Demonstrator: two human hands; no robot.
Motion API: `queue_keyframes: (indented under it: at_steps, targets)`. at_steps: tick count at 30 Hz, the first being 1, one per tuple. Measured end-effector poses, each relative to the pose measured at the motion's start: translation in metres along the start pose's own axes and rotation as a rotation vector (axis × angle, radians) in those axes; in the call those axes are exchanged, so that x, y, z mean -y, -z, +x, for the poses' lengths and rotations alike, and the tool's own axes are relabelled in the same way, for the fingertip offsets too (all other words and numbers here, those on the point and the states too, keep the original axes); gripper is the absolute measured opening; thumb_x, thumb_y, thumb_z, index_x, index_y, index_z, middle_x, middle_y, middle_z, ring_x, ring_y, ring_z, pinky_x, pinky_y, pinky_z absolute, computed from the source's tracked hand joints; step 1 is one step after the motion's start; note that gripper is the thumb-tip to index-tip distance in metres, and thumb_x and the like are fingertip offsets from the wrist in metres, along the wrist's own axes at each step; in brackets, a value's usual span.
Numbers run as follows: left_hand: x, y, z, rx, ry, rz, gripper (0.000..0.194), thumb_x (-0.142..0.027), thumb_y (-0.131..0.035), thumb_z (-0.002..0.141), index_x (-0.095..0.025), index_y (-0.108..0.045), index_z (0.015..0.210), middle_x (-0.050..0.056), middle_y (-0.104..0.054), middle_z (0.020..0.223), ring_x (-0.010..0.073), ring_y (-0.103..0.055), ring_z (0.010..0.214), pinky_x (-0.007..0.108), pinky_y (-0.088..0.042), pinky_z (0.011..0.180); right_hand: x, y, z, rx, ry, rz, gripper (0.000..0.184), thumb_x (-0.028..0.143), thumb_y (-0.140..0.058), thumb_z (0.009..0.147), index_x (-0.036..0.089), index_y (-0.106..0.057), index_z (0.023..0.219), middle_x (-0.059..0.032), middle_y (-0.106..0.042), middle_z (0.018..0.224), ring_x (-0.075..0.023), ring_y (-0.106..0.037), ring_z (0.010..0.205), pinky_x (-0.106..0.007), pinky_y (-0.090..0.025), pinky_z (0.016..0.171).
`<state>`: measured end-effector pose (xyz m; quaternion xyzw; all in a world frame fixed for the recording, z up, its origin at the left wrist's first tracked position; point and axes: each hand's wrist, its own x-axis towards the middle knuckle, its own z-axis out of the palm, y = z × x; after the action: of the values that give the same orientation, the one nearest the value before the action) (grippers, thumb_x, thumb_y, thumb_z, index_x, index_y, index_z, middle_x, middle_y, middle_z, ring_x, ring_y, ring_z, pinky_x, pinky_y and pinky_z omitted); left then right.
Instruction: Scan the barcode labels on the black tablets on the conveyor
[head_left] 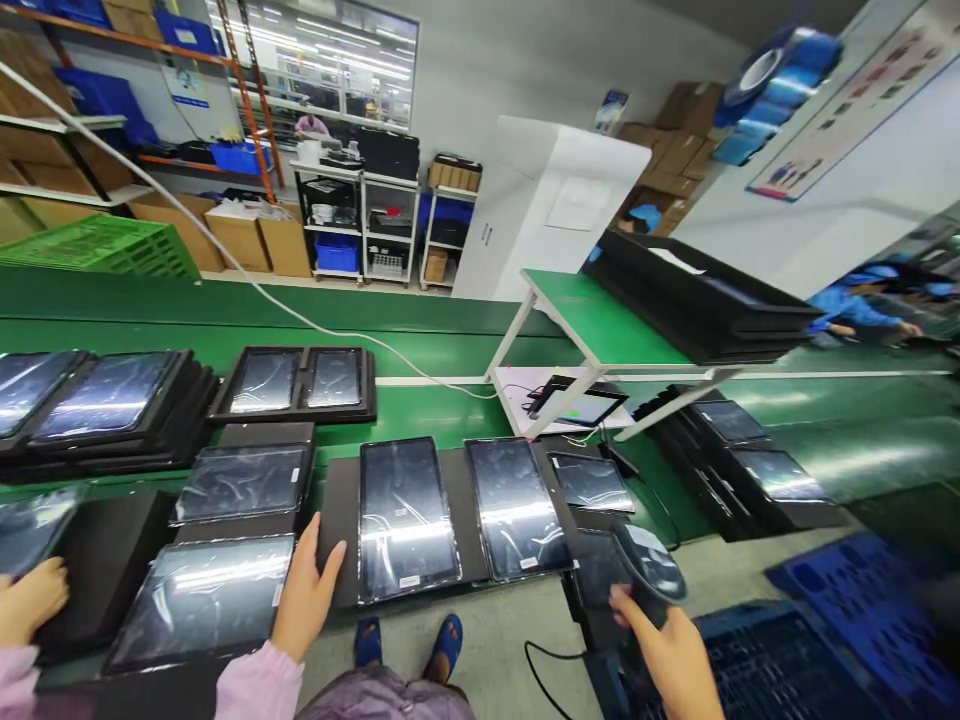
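The black tray (343, 500) lies at the middle of the frame, and its near edge borders on the grey floor (499, 630), where there is free room. Above its far edge, only a short strip of the green bench (435, 350) remains before the leg of the white stand (514, 330). On the left, the gap to the neighbouring tray (236, 527) is narrow; at the lower right, blue crates (772, 650) take the space.

In the middle tray, the left tablet (405, 515) and the right tablet (517, 505) have their long axes going up the frame, tops leaning slightly to the left. Each has its white label at the lower short edge.

The left hand (304, 595) is just at the left end of this tray, with thumb and fingers well spread; the thumb is over the tray's margin, but I cannot tell if it presses there. Both tablets are to the right of this hand.

The right hand (671, 650), at the lower right, has its fingers closed around a dark handheld device (652, 560), which looks like a scanner. The device sits above the hand, its glossy body slanting from upper left to lower right; which way its front points, the blur does not show.
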<state>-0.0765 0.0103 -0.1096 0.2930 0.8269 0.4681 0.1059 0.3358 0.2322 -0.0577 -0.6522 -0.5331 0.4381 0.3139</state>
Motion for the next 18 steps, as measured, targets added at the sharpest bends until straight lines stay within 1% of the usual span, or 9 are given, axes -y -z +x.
queue_keyframes:
  at_steps: [2,4,5,7,9,10,15,18]
  targets:
    - [0.004,-0.001,-0.003,-0.014,0.035,-0.016,0.071,-0.056,-0.049,0.089,-0.020,-0.036,0.148,0.013,-0.039,0.156,0.0292,-0.031,0.147,0.053,-0.025,0.122,0.005,-0.012,0.019,0.007,0.044,0.065,0.070,0.063,-0.071,0.052,0.010,-0.068,0.097,-0.0159,-0.073,0.099,-0.0345,-0.068,0.097,-0.043,-0.052,0.091]
    - [0.004,-0.001,-0.004,-0.025,0.049,-0.019,0.071,-0.056,-0.049,0.089,-0.019,-0.037,0.148,0.013,-0.039,0.155,0.0288,-0.031,0.146,0.053,-0.024,0.122,0.007,-0.022,0.038,0.007,0.085,0.046,0.068,0.061,-0.068,0.054,0.011,-0.067,0.099,-0.0166,-0.072,0.105,-0.0348,-0.065,0.106,-0.044,-0.047,0.098]
    - [0.003,-0.001,-0.005,-0.032,0.050,-0.019,0.070,-0.055,-0.049,0.089,-0.019,-0.038,0.147,0.013,-0.040,0.155,0.0287,-0.032,0.146,0.053,-0.024,0.122,0.007,-0.026,0.046,0.004,0.097,0.012,0.067,0.061,-0.066,0.054,0.011,-0.067,0.099,-0.0168,-0.072,0.105,-0.0355,-0.064,0.107,-0.045,-0.045,0.100]
    - [0.000,-0.001,-0.008,-0.048,0.047,-0.024,0.067,-0.053,-0.051,0.089,-0.019,-0.041,0.145,0.013,-0.043,0.153,0.0287,-0.035,0.145,0.053,-0.026,0.121,0.003,-0.030,0.062,0.010,0.093,-0.076,0.067,0.063,-0.064,0.054,0.012,-0.067,0.099,-0.0169,-0.073,0.099,-0.0375,-0.064,0.102,-0.049,-0.044,0.099]
    - [-0.004,-0.002,-0.011,-0.071,0.052,-0.030,0.063,-0.052,-0.052,0.088,-0.021,-0.045,0.143,0.012,-0.047,0.150,0.0285,-0.040,0.142,0.053,-0.029,0.120,-0.002,-0.031,0.075,0.039,0.076,-0.133,0.070,0.064,-0.064,0.052,0.013,-0.068,0.099,-0.0164,-0.073,0.095,-0.0388,-0.065,0.097,-0.051,-0.045,0.096]
    - [-0.007,-0.002,-0.012,-0.083,0.060,-0.031,0.061,-0.051,-0.053,0.088,-0.022,-0.046,0.142,0.011,-0.049,0.149,0.0281,-0.041,0.141,0.053,-0.031,0.119,-0.004,-0.030,0.080,0.065,0.073,-0.130,0.070,0.064,-0.064,0.052,0.013,-0.068,0.099,-0.0163,-0.073,0.095,-0.0391,-0.065,0.098,-0.051,-0.045,0.096]
    - [-0.021,-0.004,-0.021,-0.111,0.133,0.008,0.062,-0.052,-0.052,0.088,-0.020,-0.047,0.141,0.010,-0.050,0.149,0.0255,-0.041,0.141,0.048,-0.032,0.120,-0.012,-0.025,0.097,0.224,0.043,0.026,0.067,0.059,-0.070,0.049,0.012,-0.068,0.096,-0.0177,-0.072,0.107,-0.0376,-0.059,0.117,-0.047,-0.037,0.110]
    - [-0.034,-0.003,-0.024,-0.104,0.170,0.091,0.064,-0.053,-0.052,0.087,-0.017,-0.049,0.140,0.013,-0.053,0.145,0.0275,-0.046,0.138,0.049,-0.035,0.117,-0.014,-0.020,0.105,0.288,-0.013,0.073,0.067,0.057,-0.074,0.047,0.013,-0.068,0.097,-0.0170,-0.072,0.109,-0.0379,-0.057,0.121,-0.047,-0.035,0.114]
